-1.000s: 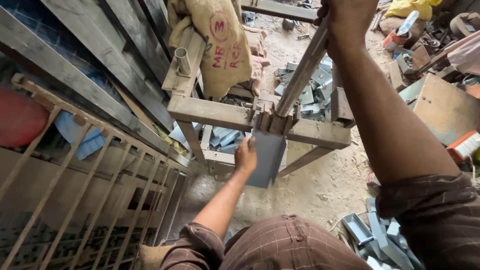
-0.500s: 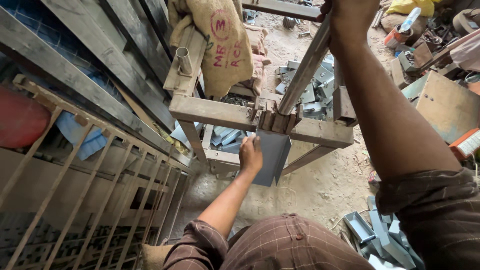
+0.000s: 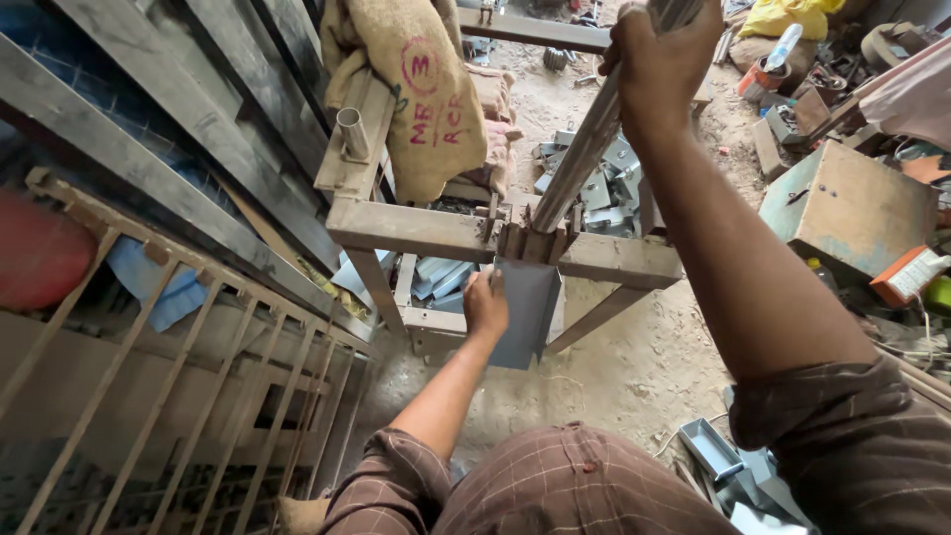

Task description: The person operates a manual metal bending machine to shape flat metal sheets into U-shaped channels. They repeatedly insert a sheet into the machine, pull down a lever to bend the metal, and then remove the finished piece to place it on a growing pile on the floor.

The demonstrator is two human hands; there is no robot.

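Head view: left hand (image 3: 485,305) grips the left edge of a grey metal sheet (image 3: 528,312) hanging under the rusty press frame (image 3: 416,230) at centre, w/ right hand (image 3: 656,54) at 1 o'clock clenched around the long lever bar (image 3: 580,163), and a burlap sack (image 3: 426,89) draped at 11 o'clock.

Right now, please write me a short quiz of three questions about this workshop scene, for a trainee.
1. True or false: the left hand holds a grey metal sheet under the press frame.
2. What does the right hand grip? A) the long lever B) a hammer C) the sack
3. Fill in: the sack hangs over the ___ side of the frame, as seen in the picture.

Key: 1 true; 2 A; 3 left.
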